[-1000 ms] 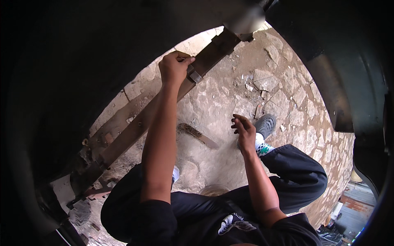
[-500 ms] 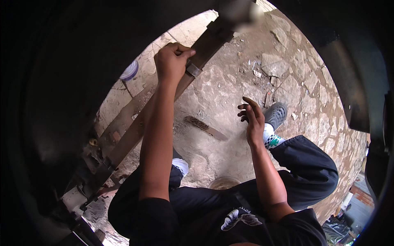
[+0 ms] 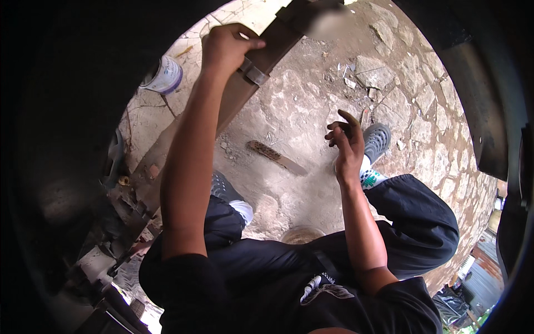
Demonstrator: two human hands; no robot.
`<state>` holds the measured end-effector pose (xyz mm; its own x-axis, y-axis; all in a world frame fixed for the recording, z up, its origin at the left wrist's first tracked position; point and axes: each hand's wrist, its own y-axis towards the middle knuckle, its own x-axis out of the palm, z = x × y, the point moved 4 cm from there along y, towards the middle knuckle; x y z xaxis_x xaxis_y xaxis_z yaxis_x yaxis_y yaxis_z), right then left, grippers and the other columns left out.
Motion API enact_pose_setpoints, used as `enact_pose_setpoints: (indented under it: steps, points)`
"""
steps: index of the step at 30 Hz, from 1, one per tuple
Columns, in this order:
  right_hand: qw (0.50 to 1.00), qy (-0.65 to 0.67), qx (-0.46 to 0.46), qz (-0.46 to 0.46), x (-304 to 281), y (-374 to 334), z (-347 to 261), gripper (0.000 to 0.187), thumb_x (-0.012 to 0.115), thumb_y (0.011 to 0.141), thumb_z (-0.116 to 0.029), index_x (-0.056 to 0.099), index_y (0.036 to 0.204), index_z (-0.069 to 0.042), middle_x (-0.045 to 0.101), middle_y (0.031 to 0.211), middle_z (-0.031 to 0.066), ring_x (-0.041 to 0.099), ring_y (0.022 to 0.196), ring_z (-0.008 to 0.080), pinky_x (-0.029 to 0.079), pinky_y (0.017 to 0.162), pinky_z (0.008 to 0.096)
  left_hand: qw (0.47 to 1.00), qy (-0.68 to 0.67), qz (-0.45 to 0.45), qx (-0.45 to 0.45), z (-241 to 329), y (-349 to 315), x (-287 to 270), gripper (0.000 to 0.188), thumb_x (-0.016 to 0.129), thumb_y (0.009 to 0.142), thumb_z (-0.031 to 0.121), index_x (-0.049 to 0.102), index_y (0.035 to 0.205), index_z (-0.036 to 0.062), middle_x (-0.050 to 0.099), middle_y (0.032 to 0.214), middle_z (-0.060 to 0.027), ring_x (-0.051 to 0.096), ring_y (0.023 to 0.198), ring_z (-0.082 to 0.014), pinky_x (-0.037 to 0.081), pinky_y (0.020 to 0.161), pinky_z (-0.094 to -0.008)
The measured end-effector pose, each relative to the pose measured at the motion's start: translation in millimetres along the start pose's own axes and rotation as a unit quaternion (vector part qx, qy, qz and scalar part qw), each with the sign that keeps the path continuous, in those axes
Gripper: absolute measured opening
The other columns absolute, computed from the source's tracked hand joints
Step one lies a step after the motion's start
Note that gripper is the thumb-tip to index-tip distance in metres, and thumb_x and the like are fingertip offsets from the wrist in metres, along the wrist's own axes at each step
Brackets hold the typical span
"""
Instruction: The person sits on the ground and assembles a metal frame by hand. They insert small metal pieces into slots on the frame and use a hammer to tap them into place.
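My left hand (image 3: pixel 225 51) is raised at the upper left, thumb and fingers curled together against a long brown metal bar that looks like a leaf spring (image 3: pixel 276 44). Whatever sits between those fingertips is too small or hidden to make out. Just below the hand, a metal clip (image 3: pixel 254 73) wraps round the bar. My right hand (image 3: pixel 349 147) hovers above the ground near my right shoe, holding nothing, its darkened fingers bent but apart. Between my feet lies a flat strip (image 3: pixel 275 157), speckled brown at one end and smooth grey at the other.
A white and purple bucket (image 3: pixel 167 75) rests on the paving at the left. Dark vehicle parts (image 3: pixel 484 111) frame the view on both sides. Flat stones (image 3: pixel 371 72) and small debris cover the ground ahead. A round container (image 3: pixel 303 234) stands close to my lap.
My left hand has shifted up and slightly left in the picture, and my right hand slightly up. The view has moved, showing more of the bucket and my left shoe.
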<state>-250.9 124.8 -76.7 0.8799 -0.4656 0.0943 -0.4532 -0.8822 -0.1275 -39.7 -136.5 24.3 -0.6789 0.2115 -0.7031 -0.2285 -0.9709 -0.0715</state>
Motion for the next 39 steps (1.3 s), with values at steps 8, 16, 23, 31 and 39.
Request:
enact_pose_setpoints:
  steps: [8,16,23,31,39]
  points:
    - [0.997,0.07,-0.04,-0.012,20,17,-18,0.052,0.065,0.097,-0.015,0.047,0.143,0.0,0.065,0.106,0.0113,0.066,0.085,0.0162,0.049,0.071,0.0273,0.987,0.02,0.052,0.15,14,30,7,0.035,0.09,0.078,0.037,0.08,0.09,0.0054,0.074,0.075,-0.0049,0.067,0.067,-0.0157,0.052,0.07,-0.0332]
    - [0.994,0.076,-0.049,0.053,-22,12,0,0.05,0.06,0.094,-0.006,0.048,0.142,0.001,0.064,0.102,0.0112,0.064,0.081,0.0145,0.05,0.069,0.027,0.996,0.014,-0.001,0.093,3,17,-4,0.027,0.091,0.077,0.028,0.08,0.086,0.0052,0.073,0.073,-0.0035,0.062,0.064,-0.0113,0.048,0.064,-0.0284]
    - [0.994,0.065,-0.083,0.021,3,12,-31,0.052,0.061,0.094,-0.012,0.046,0.142,0.001,0.064,0.102,0.0124,0.064,0.081,0.0167,0.051,0.07,0.0283,0.995,0.041,-0.005,0.086,8,15,1,0.035,0.093,0.074,0.034,0.08,0.087,0.004,0.077,0.081,-0.0077,0.071,0.072,-0.0159,0.053,0.07,-0.0329]
    - [0.993,0.064,-0.086,0.046,-10,2,-21,0.054,0.062,0.092,-0.013,0.046,0.141,0.002,0.062,0.099,0.0119,0.062,0.079,0.0168,0.05,0.069,0.0285,0.986,-0.07,0.115,0.096,-9,5,12,0.025,0.093,0.074,0.026,0.08,0.082,0.0073,0.075,0.07,-0.0048,0.068,0.063,-0.015,0.054,0.067,-0.0336]
    - [0.989,0.044,-0.135,0.04,-1,-7,-58,0.055,0.063,0.092,-0.016,0.047,0.14,0.002,0.059,0.093,0.0089,0.057,0.074,0.0164,0.048,0.069,0.0297,0.992,-0.011,0.08,0.102,6,10,16,0.032,0.092,0.075,0.033,0.079,0.086,0.0054,0.077,0.082,-0.0092,0.073,0.075,-0.0232,0.054,0.073,-0.0354]
